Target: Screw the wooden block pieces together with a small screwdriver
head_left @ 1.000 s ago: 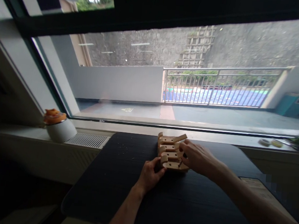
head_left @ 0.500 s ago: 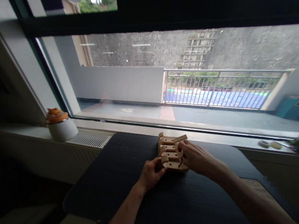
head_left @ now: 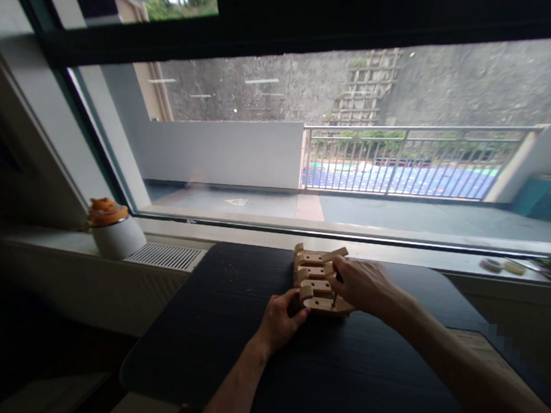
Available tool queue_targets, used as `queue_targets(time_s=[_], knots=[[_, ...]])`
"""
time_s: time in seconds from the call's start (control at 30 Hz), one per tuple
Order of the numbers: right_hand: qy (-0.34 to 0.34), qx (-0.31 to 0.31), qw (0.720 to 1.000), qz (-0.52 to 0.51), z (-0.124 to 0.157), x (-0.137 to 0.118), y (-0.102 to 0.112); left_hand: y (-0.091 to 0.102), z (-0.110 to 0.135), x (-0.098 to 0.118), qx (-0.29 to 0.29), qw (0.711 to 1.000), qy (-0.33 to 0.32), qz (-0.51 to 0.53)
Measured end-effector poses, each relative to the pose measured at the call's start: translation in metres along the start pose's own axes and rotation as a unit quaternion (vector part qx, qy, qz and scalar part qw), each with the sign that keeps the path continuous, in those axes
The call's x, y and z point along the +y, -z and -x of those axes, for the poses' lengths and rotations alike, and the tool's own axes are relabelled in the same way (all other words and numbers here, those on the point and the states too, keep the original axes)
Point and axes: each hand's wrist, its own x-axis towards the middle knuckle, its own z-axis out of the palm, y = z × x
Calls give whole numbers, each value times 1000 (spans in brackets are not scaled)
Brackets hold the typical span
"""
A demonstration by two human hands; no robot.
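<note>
A light wooden piece [head_left: 317, 286] lies on the dark table, made of several parallel slats with dark holes and raised rounded blocks at their left ends. My left hand [head_left: 281, 319] grips its near left corner, fingers and thumb closed on the edge. Over the right side of the piece, my right hand [head_left: 358, 284] is closed round what looks like a screwdriver [head_left: 334, 300]. Only its thin dark shaft shows, pointing down at the nearest slat; the handle is mostly hidden in the fingers. A loose-angled wooden strip [head_left: 336, 255] sticks up at the far right end.
The dark table [head_left: 196, 341] has rounded corners and small crumbs on its left part. On the windowsill stand a white pot with an orange top [head_left: 115, 228] and, at the right, tape rolls [head_left: 491, 265]. A flat wood-toned panel [head_left: 473, 343] lies at the table's right.
My right hand has shifted slightly and tilted, so the tool's shaft now shows more upright at the nearest slat. My left hand keeps its hold on the corner.
</note>
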Motion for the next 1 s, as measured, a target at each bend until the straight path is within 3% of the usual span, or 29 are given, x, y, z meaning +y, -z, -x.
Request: queue_targets(time_s=[0.13,0.27,0.4,0.47,0.57,0.63,0.87,1.0], knots=[[46,11,999,-22,2,5,0,-1,0,-1,-2,1000,2,2],[-27,27,999,-20,-3,8,-9,-1,0,-1,-9,1000,-2,7],[-83,10,996,5,-4,12,-3,0,0,1,-7,1000,1,11],[-55,-11,998,-3,-2,16,4,0,0,2,-10,1000,7,11],[55,-34,997,-35,3,20,9,-1,-1,1,-7,1000,8,5],[92,-38,995,-32,5,20,8,-1,-1,-1,-8,1000,3,2],[-1,-22,999,50,0,16,-2,-2,0,-2,-10,1000,-4,-4],[51,-48,997,37,6,14,9,-1,0,-1,-10,1000,-8,4]])
